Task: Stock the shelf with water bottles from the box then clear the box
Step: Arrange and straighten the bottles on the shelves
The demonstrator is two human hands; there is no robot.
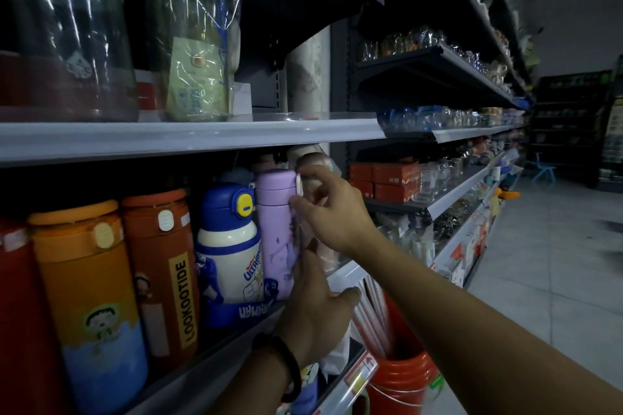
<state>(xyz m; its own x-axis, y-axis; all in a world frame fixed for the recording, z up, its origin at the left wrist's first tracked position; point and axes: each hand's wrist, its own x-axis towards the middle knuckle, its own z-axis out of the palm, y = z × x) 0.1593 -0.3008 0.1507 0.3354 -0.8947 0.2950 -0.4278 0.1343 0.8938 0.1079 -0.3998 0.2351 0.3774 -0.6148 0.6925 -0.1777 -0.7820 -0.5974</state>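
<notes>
A lilac water bottle (274, 229) stands upright on the middle shelf (347, 274), right of a blue-and-white bottle (229, 242). Behind and right of it stands a pale pink wrapped bottle (315, 165), mostly hidden by my hands. My right hand (332, 212) wraps around that pink bottle, fingertips touching the lilac bottle's lid latch. My left hand (313, 310) presses on the lilac bottle's lower side, thumb on the shelf edge. Brown (161, 266), orange (91, 296) and red bottles fill the shelf to the left. The box is out of view.
The upper shelf (202, 135) carries wrapped jars and a bagged bottle (199, 44). An orange bucket (401, 377) with rolled items stands on the floor below. More shelves of glassware run down the aisle to the right, beside a tiled floor (546, 263).
</notes>
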